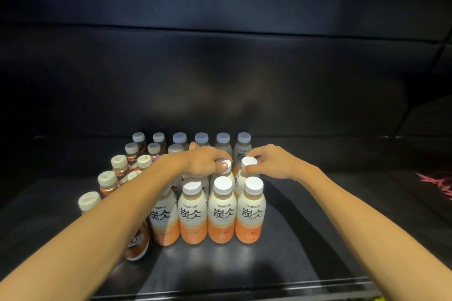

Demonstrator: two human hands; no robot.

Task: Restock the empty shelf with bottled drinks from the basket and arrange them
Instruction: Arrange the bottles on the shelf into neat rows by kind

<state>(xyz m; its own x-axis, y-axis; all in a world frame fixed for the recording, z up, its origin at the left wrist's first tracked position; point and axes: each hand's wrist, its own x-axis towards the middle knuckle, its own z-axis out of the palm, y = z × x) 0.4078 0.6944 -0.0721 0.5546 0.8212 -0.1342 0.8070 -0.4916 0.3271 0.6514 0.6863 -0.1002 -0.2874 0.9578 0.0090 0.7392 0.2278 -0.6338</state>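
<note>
So the orange-and-cream bottles (221, 212) are lined up on the black shelf (305, 239), smooth rounded plastic with chunky white screw caps, a cream upper half fading into orange at the bottom, "TANBING" printed over big dark characters. Three are seen fully across the front row, with a fourth partly hidden behind the left forearm. More of the same shape are packed in rows behind, right up to the back wall, where the caps look paler and greyish in the dim light. Over on the left, a column of brown bottles (107, 186) with cream ridged caps is set in a diagonal line; the nearest one is mostly covered by the arm. The left hand (208, 162) is curled over a second-row bottle cap (226, 163), which is pinched at the top between thumb and fingers. The right hand (271, 161) is closed the same way around the white cap (249, 162) of the bottle just beside it. The shelf surface is matte dark metal with a soft sheen. A pinkish marking (437, 184) is visible at the far right.
</note>
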